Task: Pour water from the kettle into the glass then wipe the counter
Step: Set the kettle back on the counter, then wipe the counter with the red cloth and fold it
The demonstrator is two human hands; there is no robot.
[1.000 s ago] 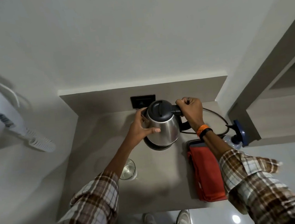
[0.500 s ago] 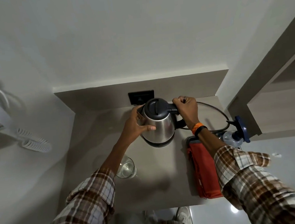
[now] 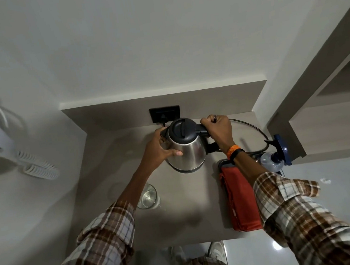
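A steel kettle [image 3: 188,153] with a black lid stands upright at the back of the beige counter [image 3: 189,207]. My right hand [image 3: 218,130] is closed around its black handle. My left hand [image 3: 161,150] is pressed against the kettle's left side, fingers wrapped round the body. A clear glass [image 3: 148,197] with water in it stands on the counter in front and to the left, partly hidden by my left forearm. A folded red cloth [image 3: 240,199] lies along the counter's right side.
A black wall socket [image 3: 164,114] sits behind the kettle, and a black cable [image 3: 249,125] loops to the right. A clear bottle with a blue cap [image 3: 276,156] lies at the right edge. A white phone with coiled cord [image 3: 36,167] hangs on the left wall.
The view has shifted a little. The kettle stays upright on the counter with both hands on it in the same hold. The glass and the cloth have not moved.
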